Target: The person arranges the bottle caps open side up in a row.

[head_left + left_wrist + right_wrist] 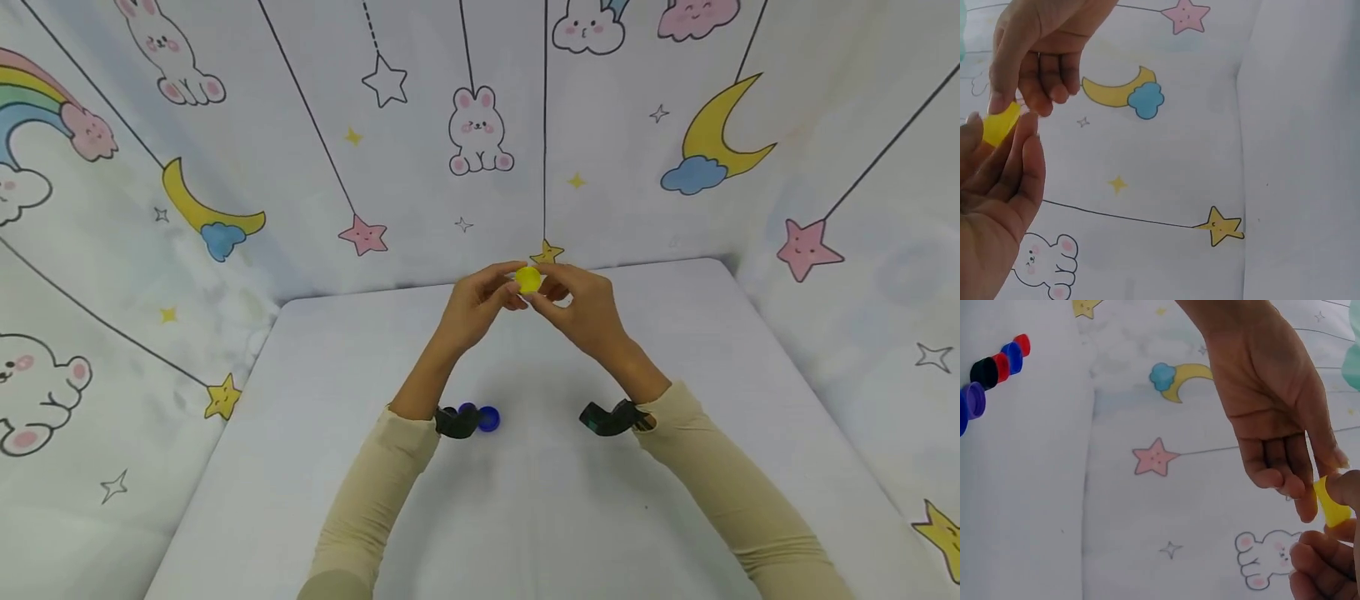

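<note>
A round yellow bottle cap (528, 280) is held up over the far part of the table between both hands. My left hand (474, 310) pinches it from the left with thumb and fingertips. From the other side my right hand (587, 310) grips its right edge between thumb and index finger. The left wrist view shows the yellow cap edge-on, partly hidden by fingers. In the right wrist view its side faces the camera, and the other fingers of both hands are bent loosely around it.
A row of bottle caps stands on the white table (720, 483): blue (488, 419), purple (975, 400), black (984, 374), red (1000, 367), then another blue and red. The left forearm hides most of them in the head view. Patterned cloth walls (420, 183) enclose the table.
</note>
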Action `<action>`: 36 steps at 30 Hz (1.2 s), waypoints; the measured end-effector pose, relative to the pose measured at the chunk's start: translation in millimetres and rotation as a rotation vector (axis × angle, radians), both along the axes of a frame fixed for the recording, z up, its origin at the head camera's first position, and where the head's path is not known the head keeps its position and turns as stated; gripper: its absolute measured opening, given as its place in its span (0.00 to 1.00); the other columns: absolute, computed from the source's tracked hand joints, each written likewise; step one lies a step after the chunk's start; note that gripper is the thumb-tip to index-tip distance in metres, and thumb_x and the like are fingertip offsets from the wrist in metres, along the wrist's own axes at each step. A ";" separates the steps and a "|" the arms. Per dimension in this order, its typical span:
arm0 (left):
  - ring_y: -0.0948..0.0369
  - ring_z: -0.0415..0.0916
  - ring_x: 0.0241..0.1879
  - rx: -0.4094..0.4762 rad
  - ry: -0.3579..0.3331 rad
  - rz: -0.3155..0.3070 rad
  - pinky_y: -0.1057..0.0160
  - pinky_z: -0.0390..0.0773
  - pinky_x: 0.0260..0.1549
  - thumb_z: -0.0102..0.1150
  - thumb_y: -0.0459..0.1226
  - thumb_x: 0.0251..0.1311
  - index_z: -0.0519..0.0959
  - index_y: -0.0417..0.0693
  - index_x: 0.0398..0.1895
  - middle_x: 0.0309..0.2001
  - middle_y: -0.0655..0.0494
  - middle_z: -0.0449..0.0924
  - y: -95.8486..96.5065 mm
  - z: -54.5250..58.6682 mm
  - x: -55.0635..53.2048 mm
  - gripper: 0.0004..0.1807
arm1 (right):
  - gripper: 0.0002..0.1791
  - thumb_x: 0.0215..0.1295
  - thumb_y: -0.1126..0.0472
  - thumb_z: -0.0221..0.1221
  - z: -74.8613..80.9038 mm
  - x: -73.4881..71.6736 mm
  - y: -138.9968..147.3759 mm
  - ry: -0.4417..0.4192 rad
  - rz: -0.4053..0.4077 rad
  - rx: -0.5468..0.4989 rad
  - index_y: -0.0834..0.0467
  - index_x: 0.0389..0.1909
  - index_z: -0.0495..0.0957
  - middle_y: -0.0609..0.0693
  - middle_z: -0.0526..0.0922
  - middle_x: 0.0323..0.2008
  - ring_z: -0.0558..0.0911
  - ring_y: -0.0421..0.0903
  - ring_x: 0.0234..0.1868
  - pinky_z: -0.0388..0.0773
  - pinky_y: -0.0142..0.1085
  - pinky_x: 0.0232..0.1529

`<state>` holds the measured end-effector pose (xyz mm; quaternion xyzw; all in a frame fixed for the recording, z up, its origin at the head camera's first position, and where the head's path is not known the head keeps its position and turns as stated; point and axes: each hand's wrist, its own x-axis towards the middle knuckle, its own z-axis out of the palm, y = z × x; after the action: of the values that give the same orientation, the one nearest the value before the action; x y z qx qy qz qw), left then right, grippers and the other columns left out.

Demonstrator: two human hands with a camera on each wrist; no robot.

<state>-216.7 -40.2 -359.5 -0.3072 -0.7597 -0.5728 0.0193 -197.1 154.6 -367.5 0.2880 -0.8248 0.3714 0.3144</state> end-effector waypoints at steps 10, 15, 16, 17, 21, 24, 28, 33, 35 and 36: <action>0.58 0.85 0.40 -0.292 0.226 -0.040 0.64 0.83 0.45 0.62 0.32 0.63 0.76 0.40 0.60 0.42 0.48 0.86 -5.4 -22.5 12.5 0.22 | 0.15 0.56 0.63 0.71 -17.9 12.4 16.6 -0.190 0.105 0.075 0.64 0.44 0.84 0.51 0.85 0.31 0.82 0.43 0.30 0.83 0.38 0.34; 0.58 0.85 0.41 -0.357 0.218 -0.073 0.66 0.83 0.44 0.62 0.32 0.63 0.77 0.40 0.59 0.46 0.48 0.86 -9.8 -56.0 27.4 0.20 | 0.15 0.55 0.61 0.71 -50.3 19.3 20.0 -0.324 0.195 0.146 0.61 0.43 0.85 0.48 0.86 0.33 0.80 0.40 0.31 0.84 0.39 0.35; 0.58 0.85 0.41 -0.375 0.206 -0.074 0.67 0.83 0.44 0.62 0.33 0.64 0.77 0.41 0.59 0.46 0.49 0.86 -10.3 -64.3 31.1 0.20 | 0.15 0.55 0.61 0.72 -58.3 21.3 19.4 -0.349 0.202 0.164 0.61 0.44 0.84 0.48 0.86 0.34 0.80 0.39 0.31 0.84 0.38 0.35; 0.59 0.85 0.40 -0.392 0.191 -0.071 0.67 0.83 0.43 0.62 0.33 0.64 0.77 0.41 0.59 0.46 0.49 0.86 -10.7 -72.6 34.7 0.19 | 0.16 0.55 0.60 0.72 -66.3 23.4 18.3 -0.369 0.203 0.184 0.60 0.44 0.84 0.48 0.86 0.35 0.79 0.39 0.32 0.83 0.38 0.36; 0.62 0.84 0.41 -0.486 0.134 -0.026 0.67 0.82 0.44 0.62 0.36 0.64 0.78 0.45 0.57 0.46 0.53 0.86 -11.5 -104.1 44.8 0.18 | 0.17 0.56 0.59 0.71 -96.0 31.5 11.7 -0.452 0.194 0.220 0.60 0.46 0.83 0.48 0.86 0.38 0.79 0.40 0.32 0.81 0.33 0.35; 0.62 0.82 0.43 -0.570 0.120 0.016 0.65 0.82 0.45 0.64 0.38 0.63 0.79 0.46 0.56 0.47 0.55 0.84 -13.3 -123.8 51.6 0.18 | 0.16 0.56 0.58 0.71 -116.9 37.0 7.0 -0.493 0.179 0.230 0.59 0.45 0.84 0.46 0.85 0.35 0.78 0.39 0.31 0.78 0.29 0.33; 0.59 0.78 0.47 -0.682 0.159 0.065 0.63 0.81 0.48 0.65 0.42 0.62 0.80 0.48 0.54 0.47 0.54 0.81 -20.3 -146.2 61.2 0.18 | 0.15 0.56 0.59 0.71 -141.6 42.3 -1.3 -0.521 0.174 0.261 0.59 0.42 0.84 0.44 0.83 0.30 0.76 0.35 0.28 0.76 0.27 0.30; 0.55 0.73 0.53 -0.757 0.284 0.123 0.55 0.74 0.56 0.67 0.46 0.60 0.83 0.51 0.49 0.48 0.54 0.79 -27.6 -162.2 70.1 0.16 | 0.13 0.53 0.61 0.71 -161.3 47.0 -10.9 -0.524 0.170 0.279 0.59 0.40 0.84 0.41 0.81 0.25 0.73 0.32 0.25 0.74 0.27 0.28; 0.54 0.71 0.56 -0.772 0.329 0.142 0.52 0.72 0.58 0.67 0.47 0.59 0.84 0.52 0.46 0.48 0.54 0.78 -30.2 -165.0 71.2 0.15 | 0.13 0.53 0.60 0.72 -166.0 47.5 -15.0 -0.523 0.159 0.289 0.59 0.39 0.84 0.40 0.79 0.24 0.71 0.32 0.25 0.72 0.26 0.27; 0.53 0.70 0.57 -0.783 0.344 0.149 0.51 0.71 0.59 0.68 0.47 0.59 0.84 0.53 0.45 0.49 0.54 0.78 -31.5 -166.1 71.3 0.14 | 0.13 0.53 0.60 0.72 -168.4 47.2 -17.0 -0.523 0.154 0.299 0.59 0.39 0.84 0.40 0.78 0.23 0.71 0.31 0.24 0.71 0.26 0.26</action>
<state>-145.4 -71.7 -525.6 -0.3269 -0.9255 -0.1787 0.0689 -149.9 137.6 -536.0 0.2874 -0.8989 0.3303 0.0166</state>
